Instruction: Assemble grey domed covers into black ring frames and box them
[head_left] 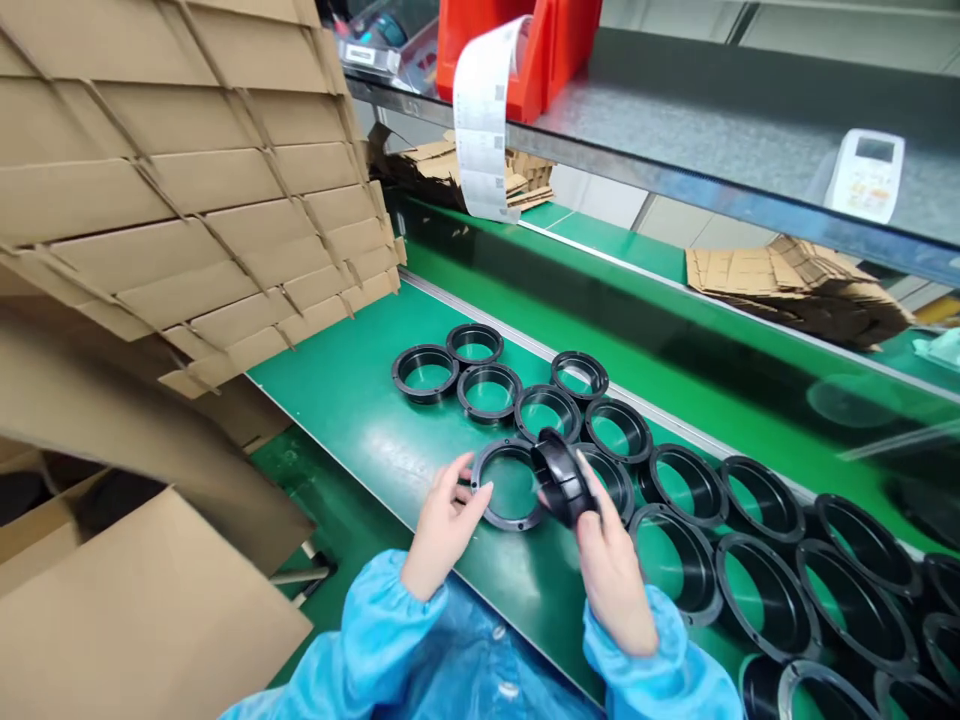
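My right hand (619,575) grips a black plastic ring (564,478), raised and tilted on edge above the green tabletop. My left hand (446,520) has its thumb and fingers on the left rim of another black flanged ring (512,522), which appears to lie flat on the table. Behind the raised ring, a further ring (611,480) is partly hidden. Close by at the back are more rings of the same kind, among them one ring (489,393) beyond my left hand and one ring (617,430) beyond my right.
Many black rings (765,595) stand in rows on the green table (352,400) to the right. Stacked cardboard dividers (187,190) rise at the left above an open carton (135,610). A metal shelf (675,110) carries a red bin (559,50), a paper label strip (480,130) and a white remote-like device (866,175).
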